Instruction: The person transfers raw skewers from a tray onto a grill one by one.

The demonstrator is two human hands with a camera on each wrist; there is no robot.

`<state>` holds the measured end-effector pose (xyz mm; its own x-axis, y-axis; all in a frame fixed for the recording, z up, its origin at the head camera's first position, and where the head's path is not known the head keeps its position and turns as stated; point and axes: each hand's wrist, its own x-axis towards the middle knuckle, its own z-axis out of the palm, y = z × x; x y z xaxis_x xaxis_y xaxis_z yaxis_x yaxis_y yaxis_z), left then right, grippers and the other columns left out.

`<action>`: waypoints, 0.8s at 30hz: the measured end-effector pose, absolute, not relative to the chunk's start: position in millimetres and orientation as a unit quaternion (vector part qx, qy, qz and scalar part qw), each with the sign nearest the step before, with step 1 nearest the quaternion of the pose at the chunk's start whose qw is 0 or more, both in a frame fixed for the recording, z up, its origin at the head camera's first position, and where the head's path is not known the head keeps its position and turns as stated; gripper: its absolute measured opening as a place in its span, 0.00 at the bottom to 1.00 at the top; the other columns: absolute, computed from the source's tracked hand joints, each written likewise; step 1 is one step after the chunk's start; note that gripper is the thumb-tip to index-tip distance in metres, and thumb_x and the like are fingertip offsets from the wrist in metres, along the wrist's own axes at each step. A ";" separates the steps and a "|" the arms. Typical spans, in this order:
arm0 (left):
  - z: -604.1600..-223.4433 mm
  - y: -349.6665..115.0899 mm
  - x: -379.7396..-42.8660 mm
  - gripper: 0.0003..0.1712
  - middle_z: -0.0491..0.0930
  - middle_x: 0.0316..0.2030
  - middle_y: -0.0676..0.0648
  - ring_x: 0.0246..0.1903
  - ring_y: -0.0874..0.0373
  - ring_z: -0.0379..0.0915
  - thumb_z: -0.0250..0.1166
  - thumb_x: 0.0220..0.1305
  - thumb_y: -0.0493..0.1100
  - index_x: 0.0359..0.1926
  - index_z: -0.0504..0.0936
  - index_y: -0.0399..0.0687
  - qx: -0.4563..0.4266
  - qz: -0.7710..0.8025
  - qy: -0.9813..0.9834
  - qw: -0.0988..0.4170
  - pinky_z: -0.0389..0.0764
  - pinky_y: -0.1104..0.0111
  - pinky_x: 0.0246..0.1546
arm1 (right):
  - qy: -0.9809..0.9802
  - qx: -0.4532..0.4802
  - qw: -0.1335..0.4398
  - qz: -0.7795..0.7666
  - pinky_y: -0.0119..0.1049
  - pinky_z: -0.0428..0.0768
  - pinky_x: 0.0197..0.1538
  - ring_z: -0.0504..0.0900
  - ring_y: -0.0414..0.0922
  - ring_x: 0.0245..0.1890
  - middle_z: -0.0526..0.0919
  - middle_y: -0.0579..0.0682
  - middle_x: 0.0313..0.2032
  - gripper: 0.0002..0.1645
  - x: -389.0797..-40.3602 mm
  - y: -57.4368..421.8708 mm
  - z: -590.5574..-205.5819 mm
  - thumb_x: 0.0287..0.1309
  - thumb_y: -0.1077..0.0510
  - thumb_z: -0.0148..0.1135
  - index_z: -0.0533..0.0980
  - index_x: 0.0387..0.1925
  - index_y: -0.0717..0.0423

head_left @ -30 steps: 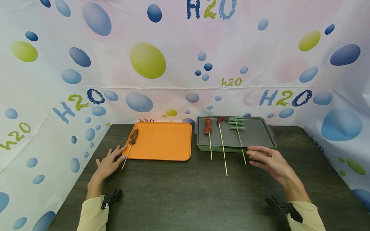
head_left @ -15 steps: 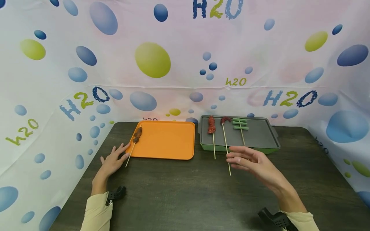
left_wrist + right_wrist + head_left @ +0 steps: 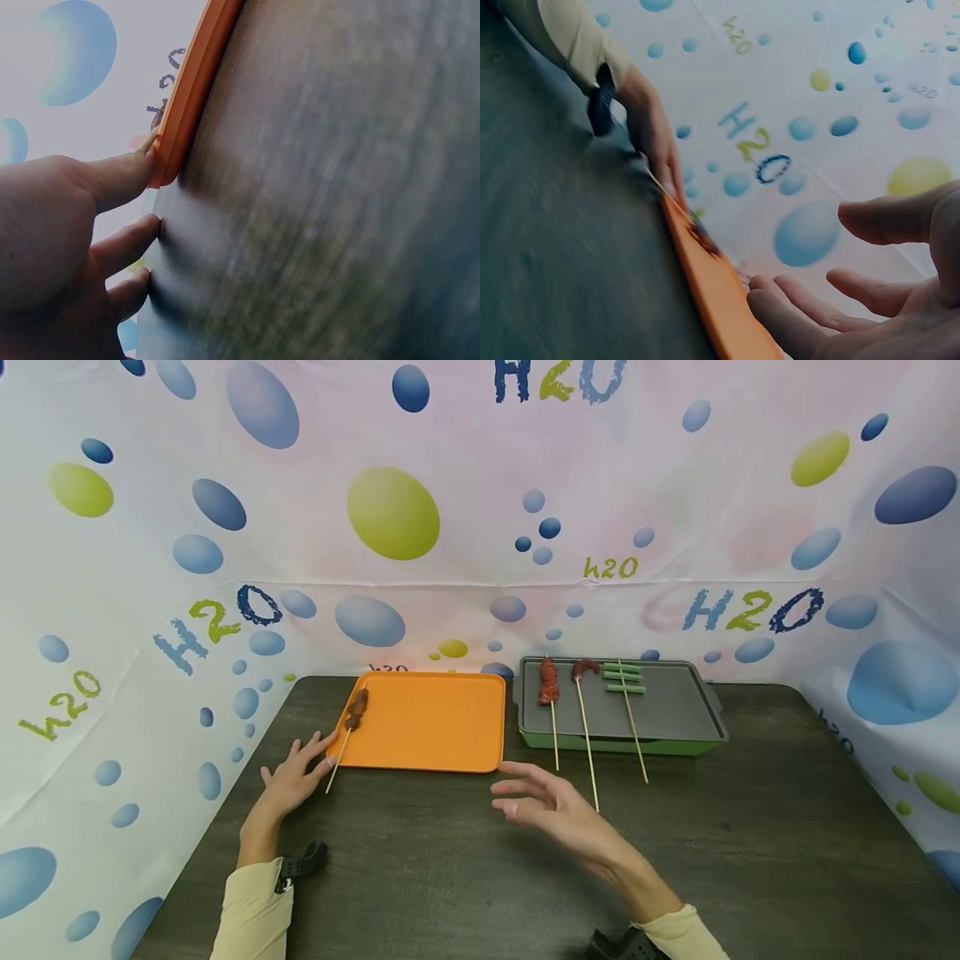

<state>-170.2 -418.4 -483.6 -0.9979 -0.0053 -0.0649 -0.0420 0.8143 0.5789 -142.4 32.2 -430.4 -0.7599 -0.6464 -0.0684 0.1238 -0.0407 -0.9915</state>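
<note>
My left hand (image 3: 288, 781) rests at the front left corner of an orange tray (image 3: 427, 722), fingers spread and relaxed. In the left wrist view its thumb (image 3: 124, 180) meets the tray's corner and two other fingertips touch the table. A brown meat skewer (image 3: 357, 702) lies along the tray's left side, its stick passing over the front edge beside that hand. My right hand (image 3: 558, 814) hangs over the table by the tray's front right corner, holding nothing, thumb apart from loosely bent fingers. The end of one stick shows just behind it.
Right of the tray stands a grill with a grey plate (image 3: 675, 702) and green base (image 3: 675, 747). Across it lie a red meat skewer (image 3: 548, 685), a curved dark-red skewer (image 3: 585, 668) and a green-stalk skewer (image 3: 624, 677), sticks overhanging the front. A printed cloth (image 3: 480, 468) hangs behind the table.
My right hand has swept left, from beside the green-stalk skewer, past the curved one, to the tray's front right corner. The left hand stays at the tray. The head view has shifted slightly.
</note>
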 end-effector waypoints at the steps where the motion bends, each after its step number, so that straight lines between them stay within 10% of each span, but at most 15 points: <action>1: -483.7 -418.4 -170.0 0.37 0.47 0.77 0.28 0.74 0.21 0.30 0.54 0.80 0.56 0.79 0.58 0.44 -0.012 0.306 0.952 0.030 0.21 0.18 0.54 | 0.627 -0.202 0.284 -0.697 0.54 0.73 0.67 0.72 0.63 0.68 0.73 0.62 0.66 0.35 -143.2 25.2 -433.1 0.74 0.58 0.58 0.59 0.77 0.57; 24: -482.7 -418.4 -170.5 0.37 0.47 0.77 0.28 0.75 0.21 0.30 0.53 0.80 0.57 0.80 0.58 0.45 -0.018 0.295 0.954 0.043 0.23 0.18 0.56 | 0.527 -0.102 0.372 -0.757 0.51 0.78 0.63 0.81 0.58 0.59 0.78 0.63 0.59 0.36 -179.2 -138.8 -476.9 0.70 0.63 0.62 0.62 0.75 0.61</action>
<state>-170.5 -418.4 -482.7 -0.9957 -0.0095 -0.0918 -0.0596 0.8255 0.5613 -179.2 -138.8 -476.9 -0.7025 -0.6707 -0.2381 0.4557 -0.1670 -0.8743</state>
